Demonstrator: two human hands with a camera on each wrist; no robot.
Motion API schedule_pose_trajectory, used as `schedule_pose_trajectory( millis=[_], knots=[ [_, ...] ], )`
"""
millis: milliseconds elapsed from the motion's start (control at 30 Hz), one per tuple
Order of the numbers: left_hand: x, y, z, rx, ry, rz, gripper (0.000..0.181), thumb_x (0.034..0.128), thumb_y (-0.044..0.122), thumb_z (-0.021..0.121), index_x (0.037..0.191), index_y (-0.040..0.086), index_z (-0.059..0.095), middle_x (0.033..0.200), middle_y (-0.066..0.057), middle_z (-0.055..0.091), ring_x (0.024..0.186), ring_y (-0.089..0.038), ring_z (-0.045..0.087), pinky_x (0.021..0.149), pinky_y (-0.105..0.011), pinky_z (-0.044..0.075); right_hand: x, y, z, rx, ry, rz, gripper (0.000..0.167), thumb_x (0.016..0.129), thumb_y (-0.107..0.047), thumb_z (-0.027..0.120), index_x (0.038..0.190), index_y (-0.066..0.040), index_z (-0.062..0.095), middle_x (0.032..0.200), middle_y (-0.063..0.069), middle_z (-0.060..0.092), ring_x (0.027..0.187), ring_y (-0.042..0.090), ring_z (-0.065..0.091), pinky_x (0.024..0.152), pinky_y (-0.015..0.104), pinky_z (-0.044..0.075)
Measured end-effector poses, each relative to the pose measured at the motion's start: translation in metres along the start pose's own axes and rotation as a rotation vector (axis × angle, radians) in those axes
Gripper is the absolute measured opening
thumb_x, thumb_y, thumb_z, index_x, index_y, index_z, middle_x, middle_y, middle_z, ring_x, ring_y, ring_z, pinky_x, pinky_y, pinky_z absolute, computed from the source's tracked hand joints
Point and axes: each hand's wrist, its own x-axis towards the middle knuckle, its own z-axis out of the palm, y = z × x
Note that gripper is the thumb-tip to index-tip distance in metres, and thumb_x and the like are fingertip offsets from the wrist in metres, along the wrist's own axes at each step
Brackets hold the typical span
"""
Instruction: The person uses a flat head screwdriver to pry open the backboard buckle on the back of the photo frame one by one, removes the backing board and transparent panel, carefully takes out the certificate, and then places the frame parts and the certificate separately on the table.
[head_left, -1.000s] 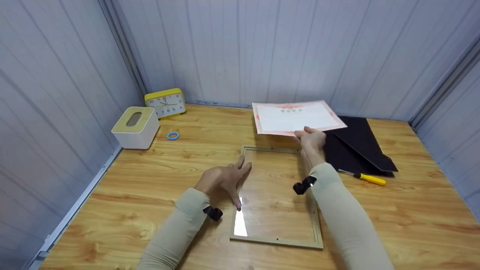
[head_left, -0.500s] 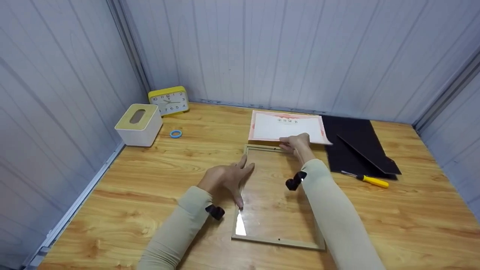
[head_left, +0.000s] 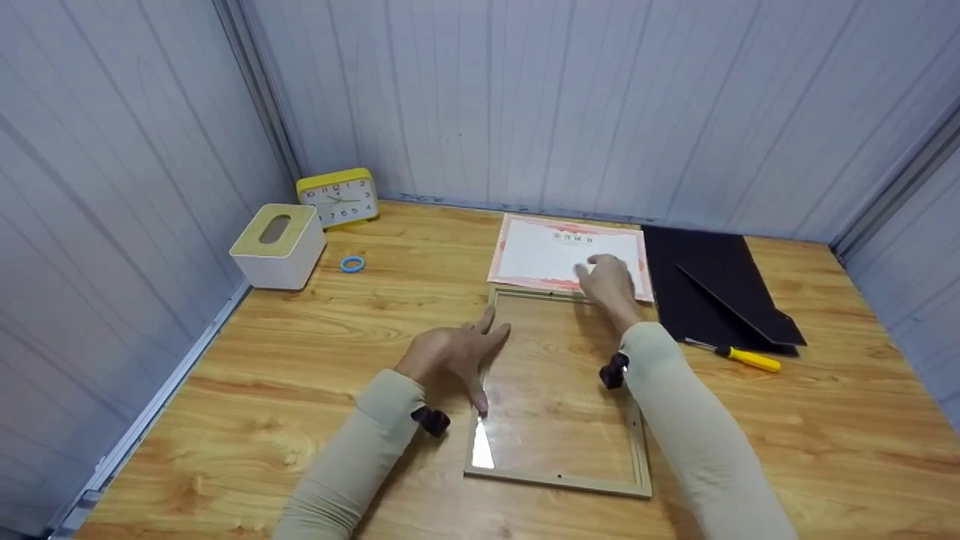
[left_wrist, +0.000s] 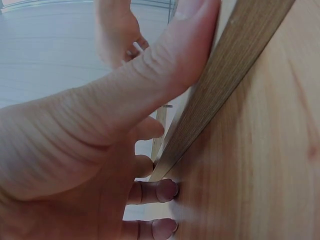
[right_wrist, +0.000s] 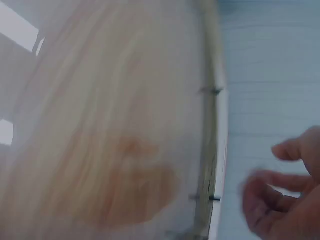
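A picture frame [head_left: 592, 489] with a clear pane [head_left: 555, 405] lies on the wooden table. My left hand [head_left: 454, 358] spreads along its left side; in the left wrist view the thumb rests against the frame's edge [left_wrist: 220, 75] and two fingertips touch the tabletop. Beyond the frame's far end lies a white certificate [head_left: 540, 259] with a pink-red border, flat, its near edge against the far rail. Just above the certificate's right part is my right hand [head_left: 609, 285], fingers loosely bent and holding nothing. The right wrist view shows that hand [right_wrist: 285, 195] apart from the frame.
Black boards [head_left: 705, 277] lie right of the certificate, one raised at an angle. A screwdriver [head_left: 750, 360] with a yellow handle sits by their near edge. At the back left stand a tissue box [head_left: 277, 247] and a yellow clock [head_left: 341, 199], near a blue ring [head_left: 352, 264].
The right hand has lowered the certificate from the air onto the table behind the frame and let go of it. The left hand has stayed at the frame's left side.
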Motion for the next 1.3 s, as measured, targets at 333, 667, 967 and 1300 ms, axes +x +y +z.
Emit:
schedule_pose_trajectory(
  millis=[333,667,967,1300],
  knots=[
    [-0.001,0.001,0.000,0.019,-0.009,0.044,0.135,0.0603,0.063,0.086,0.162,0.031,0.004,0.162,-0.018,-0.022,0.149,-0.042,0.008,0.112,-0.054,0.032,0.001,0.012,0.008,-0.283,-0.353,-0.138,0.074,0.105,-0.057,0.031,0.158,-0.006,0.025,0.158,0.038,0.006,0.145,0.056,0.004,0.114,0.065,0.011],
    [-0.002,0.002,0.000,-0.007,-0.011,0.018,0.135,0.0583,0.062,0.087,0.162,0.032,0.005,0.162,-0.016,-0.023,0.149,-0.043,0.008,0.112,-0.055,0.030,0.002,0.015,0.004,-0.318,-0.378,-0.158,0.070,0.106,-0.054,0.032,0.158,-0.007,0.026,0.159,0.037,0.005,0.145,0.056,0.002,0.115,0.064,0.008],
    [-0.001,0.001,0.000,-0.013,-0.016,0.011,0.136,0.0576,0.062,0.087,0.162,0.032,0.005,0.162,-0.015,-0.024,0.148,-0.044,0.007,0.113,-0.055,0.028,0.003,0.019,0.001,-0.282,-0.405,-0.147,0.071,0.106,-0.056,0.031,0.159,-0.009,0.026,0.161,0.033,0.001,0.146,0.053,-0.003,0.115,0.064,0.004],
    [-0.001,0.002,-0.001,0.009,-0.017,0.024,0.135,0.0592,0.063,0.087,0.162,0.031,0.005,0.163,-0.016,-0.022,0.149,-0.041,0.008,0.112,-0.055,0.032,-0.010,0.028,-0.015,-0.280,-0.238,-0.225,0.069,0.106,-0.049,0.038,0.159,-0.007,0.025,0.162,0.031,0.007,0.147,0.051,0.001,0.114,0.066,0.005]
  ],
)
